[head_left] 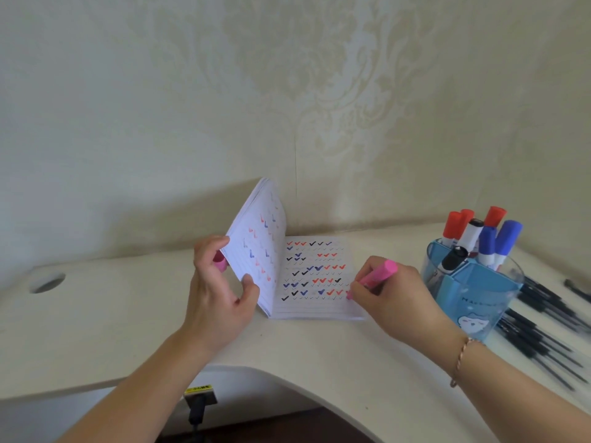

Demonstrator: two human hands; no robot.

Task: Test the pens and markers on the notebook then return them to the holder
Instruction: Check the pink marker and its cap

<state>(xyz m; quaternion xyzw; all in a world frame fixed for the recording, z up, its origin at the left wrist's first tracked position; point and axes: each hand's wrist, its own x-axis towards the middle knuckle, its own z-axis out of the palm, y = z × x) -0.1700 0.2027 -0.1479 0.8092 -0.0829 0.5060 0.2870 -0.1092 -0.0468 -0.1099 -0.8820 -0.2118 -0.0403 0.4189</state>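
Right now the pink marker [374, 278] is gripped in the curled fingers of the right hand [390, 294], its tip down on the right-hand page of the notebook [315, 284], at the end of the lowest row of check marks. That page lies flat on the table [128, 314] and carries rows of red, blue and black ticks. The left hand [217, 282] holds the notebook's left pages lifted upright, thumb on the inside of the page and fingers behind it, and a pink cap [220, 261] is tucked between those fingers and the paper. Faint red and blue marks show through the raised sheet.

Just to the right of the writing hand stands the blue holder [473, 298], touching nothing in the hands, with red, blue and black-capped markers [473, 241] standing in it. Beyond the holder, a spread of dark pens [543, 327] lies on the table, blurred. A thin bracelet [460, 359] circles the right wrist. Patterned wallpaper [287, 91] fills the background.
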